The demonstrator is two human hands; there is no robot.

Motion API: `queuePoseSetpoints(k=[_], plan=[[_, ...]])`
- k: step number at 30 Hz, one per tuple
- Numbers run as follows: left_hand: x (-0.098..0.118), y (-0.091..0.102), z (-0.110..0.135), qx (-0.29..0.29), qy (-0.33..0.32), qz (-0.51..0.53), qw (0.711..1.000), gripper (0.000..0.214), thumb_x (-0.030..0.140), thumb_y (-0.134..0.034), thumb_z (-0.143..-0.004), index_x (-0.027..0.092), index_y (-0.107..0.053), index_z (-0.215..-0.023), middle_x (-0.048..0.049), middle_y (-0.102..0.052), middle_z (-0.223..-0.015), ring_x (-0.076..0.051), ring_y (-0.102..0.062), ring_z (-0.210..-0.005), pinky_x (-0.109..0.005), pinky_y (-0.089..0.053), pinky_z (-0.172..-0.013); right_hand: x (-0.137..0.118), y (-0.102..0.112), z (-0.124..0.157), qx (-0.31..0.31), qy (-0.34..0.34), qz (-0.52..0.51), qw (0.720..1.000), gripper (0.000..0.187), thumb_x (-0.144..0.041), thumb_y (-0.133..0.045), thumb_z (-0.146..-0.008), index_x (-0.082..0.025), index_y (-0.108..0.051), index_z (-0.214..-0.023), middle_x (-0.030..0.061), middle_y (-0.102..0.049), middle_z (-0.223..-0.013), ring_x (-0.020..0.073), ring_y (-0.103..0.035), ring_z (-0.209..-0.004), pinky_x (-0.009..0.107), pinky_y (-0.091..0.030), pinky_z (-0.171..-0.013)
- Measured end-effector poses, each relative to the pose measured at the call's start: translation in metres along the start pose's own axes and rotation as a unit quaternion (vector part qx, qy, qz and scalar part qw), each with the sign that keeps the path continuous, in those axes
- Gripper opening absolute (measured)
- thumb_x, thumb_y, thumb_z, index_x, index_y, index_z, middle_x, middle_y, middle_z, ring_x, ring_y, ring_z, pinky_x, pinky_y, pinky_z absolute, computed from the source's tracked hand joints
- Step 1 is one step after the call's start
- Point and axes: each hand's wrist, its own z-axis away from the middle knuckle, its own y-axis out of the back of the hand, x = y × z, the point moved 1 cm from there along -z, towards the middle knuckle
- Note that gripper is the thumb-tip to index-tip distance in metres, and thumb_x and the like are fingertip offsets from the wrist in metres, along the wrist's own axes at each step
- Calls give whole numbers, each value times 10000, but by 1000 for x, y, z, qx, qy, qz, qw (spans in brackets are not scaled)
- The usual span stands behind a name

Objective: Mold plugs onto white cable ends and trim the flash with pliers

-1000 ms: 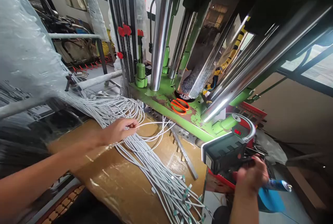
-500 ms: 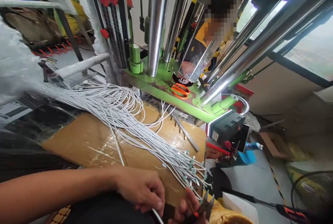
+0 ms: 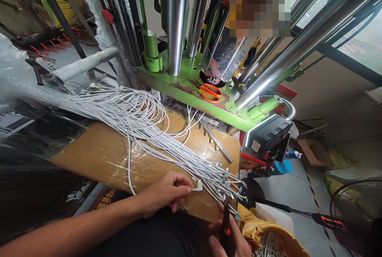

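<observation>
My left hand (image 3: 167, 191) is closed in a pinch on a white cable, just behind the white angled connector (image 3: 199, 185) at its end. That connector stands out past my fingertips, over the brown board (image 3: 98, 149). Low on the right, my right hand (image 3: 234, 239) is wrapped round a pair of cutting pliers (image 3: 226, 217) with dark jaws and some red on the handle. A thick bundle of white cables (image 3: 176, 155) runs across the board. Several of its ends carry small greenish-white connectors (image 3: 225, 177), close beyond the pliers.
A green machine bed (image 3: 179, 90) with steel columns stands behind the board; orange-handled scissors (image 3: 210, 92) lie on it. A metal bar with pegs (image 3: 216, 139) rests at the board's back. A yellow bag (image 3: 247, 227) holds white scraps at lower right. Another person is behind the machine.
My left hand has risen with the cable, and its white connector now shows. My right hand has turned the pliers so they point upward. The camera view has shifted slightly.
</observation>
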Motion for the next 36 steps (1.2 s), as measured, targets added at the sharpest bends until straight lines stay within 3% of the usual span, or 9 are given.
queuePoseSetpoints(k=[2, 5, 7, 12, 15, 18, 22, 26, 36], plan=[[1, 0, 1, 15, 21, 51, 998, 304, 387, -710, -711, 125, -649, -853, 52, -509, -564, -68, -404, -436, -174, -369, -388, 1, -12, -4, 23, 32, 48, 998, 584, -385, -664, -717, -212, -609, -1272, 34, -714, -820, 219, -679, -680, 265, -560, -665], [3, -2, 1, 22, 47, 127, 991, 350, 313, -733, -665, 111, -662, -941, 39, -525, -625, -72, -418, -487, -186, -423, -422, 3, -28, -7, 39, 87, 90, 991, 599, -351, -622, -695, -178, -606, -1268, 83, -713, -1054, 263, -683, -946, 287, -540, -846], [3, -3, 1, 12, 59, 149, 987, 372, 295, -737, -661, 105, -668, -974, 25, -537, -650, -79, -427, -516, -201, -442, -453, 5, -33, -8, 41, 91, 104, 990, 603, -336, -605, -688, -173, -595, -1268, 89, -706, -1095, 259, -681, -978, 281, -543, -848], [5, -7, 5, 34, 49, 137, 989, 364, 402, -780, -680, 131, -679, -900, 42, -457, -629, -68, -319, -531, -168, -195, -429, 5, -34, -6, 73, 98, 108, 987, 434, -288, -653, -645, -237, -686, -1075, 52, -725, -966, 252, -692, -871, 298, -549, -823], [6, -10, 7, 26, 6, 102, 994, 402, 510, -762, -704, 121, -662, -716, 56, -358, -592, -77, -207, -537, -221, -137, -464, 6, -36, -6, 88, 114, 96, 985, 551, -243, -635, -641, -236, -652, -1192, 67, -698, -1084, 278, -658, -1005, 335, -517, -909], [4, -14, 7, 41, 3, 84, 996, 410, 519, -781, -679, 128, -703, -774, 50, -371, -606, -89, -193, -555, -241, -140, -488, 8, -40, -6, 89, 111, 97, 985, 651, -211, -622, -629, -226, -609, -1279, 80, -671, -1134, 295, -631, -1062, 371, -479, -971], [0, -17, 6, 26, -36, 46, 998, 358, 500, -730, -748, 145, -715, -708, 46, -335, -618, -98, -235, -571, -233, -194, -506, 10, -45, -5, 81, 104, 111, 985, 708, -184, -635, -597, -241, -602, -1302, 76, -669, -1108, 303, -637, -1029, 373, -496, -929], [-4, -12, 3, 9, -106, -36, 994, 300, 447, -714, -773, 164, -740, -678, -3, -473, -719, -151, -440, -727, -253, -361, -677, 11, -48, -5, 87, 105, 124, 983, 718, -186, -634, -601, -250, -594, -1315, 71, -670, -1079, 298, -643, -996, 370, -504, -900], [-4, -2, 3, 9, -159, -124, 979, 297, 445, -655, -829, 182, -775, -763, -16, -543, -709, -154, -481, -713, -260, -372, -690, 7, -45, -3, 110, 178, 190, 959, 542, -217, -641, -712, -281, -641, -1251, 50, -690, -894, 233, -670, -789, 314, -546, -732]])
